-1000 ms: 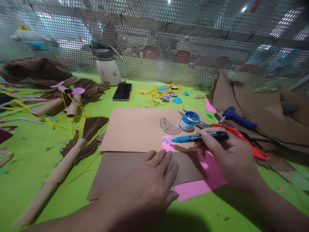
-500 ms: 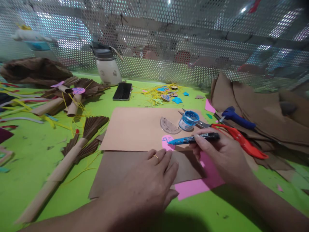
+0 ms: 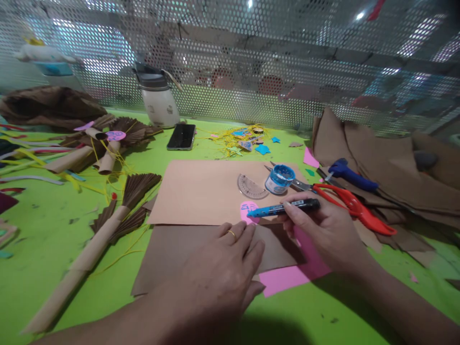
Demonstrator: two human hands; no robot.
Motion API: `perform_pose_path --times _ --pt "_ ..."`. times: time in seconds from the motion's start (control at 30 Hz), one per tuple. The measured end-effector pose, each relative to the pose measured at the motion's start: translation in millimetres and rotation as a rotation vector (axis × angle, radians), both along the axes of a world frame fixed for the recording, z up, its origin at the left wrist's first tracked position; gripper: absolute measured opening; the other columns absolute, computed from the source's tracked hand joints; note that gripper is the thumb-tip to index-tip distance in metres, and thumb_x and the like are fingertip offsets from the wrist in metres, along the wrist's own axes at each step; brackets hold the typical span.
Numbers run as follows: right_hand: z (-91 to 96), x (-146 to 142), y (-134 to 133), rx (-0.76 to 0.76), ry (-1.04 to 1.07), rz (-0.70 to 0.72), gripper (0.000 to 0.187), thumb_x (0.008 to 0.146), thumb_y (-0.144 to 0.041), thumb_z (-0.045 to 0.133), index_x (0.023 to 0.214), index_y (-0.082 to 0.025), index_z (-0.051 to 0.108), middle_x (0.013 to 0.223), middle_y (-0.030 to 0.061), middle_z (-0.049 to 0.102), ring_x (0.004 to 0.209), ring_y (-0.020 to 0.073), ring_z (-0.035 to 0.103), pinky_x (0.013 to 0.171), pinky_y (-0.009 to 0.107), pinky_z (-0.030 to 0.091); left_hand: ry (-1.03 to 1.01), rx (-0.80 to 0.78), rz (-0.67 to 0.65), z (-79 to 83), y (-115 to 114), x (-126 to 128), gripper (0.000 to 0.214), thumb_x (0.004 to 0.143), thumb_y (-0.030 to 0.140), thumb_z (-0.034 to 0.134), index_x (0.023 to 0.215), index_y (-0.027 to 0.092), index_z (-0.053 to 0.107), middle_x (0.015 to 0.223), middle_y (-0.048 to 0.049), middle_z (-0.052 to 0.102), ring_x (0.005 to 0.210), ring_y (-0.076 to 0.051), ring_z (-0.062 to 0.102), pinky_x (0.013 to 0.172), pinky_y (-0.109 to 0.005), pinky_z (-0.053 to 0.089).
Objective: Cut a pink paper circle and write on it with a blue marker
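My right hand (image 3: 323, 225) grips a marker pen (image 3: 280, 209) with a black body and a blue-stained front end. Its tip touches a small pink paper oval (image 3: 245, 207) that bears blue drawn marks. Flat on the papers lies my left hand (image 3: 230, 268), a ring on one finger, its fingertips at the oval's lower edge. Beneath are a tan sheet (image 3: 197, 191) and a darker brown sheet (image 3: 172, 258). Just behind the marker stand a clear protractor (image 3: 251, 187) and a small jar of blue paint (image 3: 279, 179). Pink paper (image 3: 283, 282) shows under the brown sheet.
Red-handled scissors (image 3: 366, 213), a blue-handled tool (image 3: 354, 176) and brown paper (image 3: 381, 158) lie right. At the back are a phone (image 3: 181, 136), a bottle (image 3: 158, 100) and yellow shreds (image 3: 237, 139). Paper-tube figures (image 3: 89, 254) lie left. A perforated metal panel (image 3: 230, 57) closes the back.
The marker tip has shifted slightly left and down on the pink oval, my right hand moving with it. My left hand stays in place.
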State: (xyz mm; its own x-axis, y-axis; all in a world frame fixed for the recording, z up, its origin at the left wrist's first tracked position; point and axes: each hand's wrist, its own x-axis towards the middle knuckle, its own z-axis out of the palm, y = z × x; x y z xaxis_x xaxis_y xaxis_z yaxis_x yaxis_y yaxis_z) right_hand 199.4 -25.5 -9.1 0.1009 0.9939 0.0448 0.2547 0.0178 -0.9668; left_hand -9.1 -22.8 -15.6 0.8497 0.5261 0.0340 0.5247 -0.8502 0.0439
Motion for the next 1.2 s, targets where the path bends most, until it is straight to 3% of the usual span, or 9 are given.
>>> perform_pose_path --times 0.6,0.77,1.2 --pt "-5.9 0.9 -0.3 0.040 0.002 0.020 0.026 0.088 -0.046 0.065 0.092 -0.020 0.064 0.058 -0.0011 0.062 0.050 0.0139 0.058 0.047 0.026 0.049 0.003 0.053 -0.006 -2.1 -0.2 -0.3 0.049 0.097 0.044 0.047 0.131 0.010 0.055 0.139 -0.0224 0.055 0.127 -0.036 0.053 0.102 -0.049 0.044" --pt "-1.5 -2.2 -4.2 -0.014 0.010 -0.010 0.021 0.089 -0.040 0.066 0.095 -0.021 0.064 0.062 -0.0010 0.064 0.054 0.0137 0.060 0.049 0.026 0.050 0.003 0.024 -0.009 -3.4 1.1 0.4 0.050 0.096 0.045 0.049 0.131 0.010 0.055 0.139 -0.0223 0.056 0.128 -0.037 0.052 0.102 -0.050 0.044" --pt "-4.4 -0.7 -3.8 0.080 -0.065 0.017 0.018 0.090 -0.038 0.064 0.095 -0.020 0.065 0.063 -0.0006 0.063 0.054 0.0132 0.061 0.049 0.025 0.050 0.016 0.019 -0.027 -8.1 3.2 0.3 0.051 0.097 0.045 0.046 0.132 0.009 0.053 0.138 -0.0236 0.056 0.128 -0.038 0.052 0.101 -0.052 0.044"
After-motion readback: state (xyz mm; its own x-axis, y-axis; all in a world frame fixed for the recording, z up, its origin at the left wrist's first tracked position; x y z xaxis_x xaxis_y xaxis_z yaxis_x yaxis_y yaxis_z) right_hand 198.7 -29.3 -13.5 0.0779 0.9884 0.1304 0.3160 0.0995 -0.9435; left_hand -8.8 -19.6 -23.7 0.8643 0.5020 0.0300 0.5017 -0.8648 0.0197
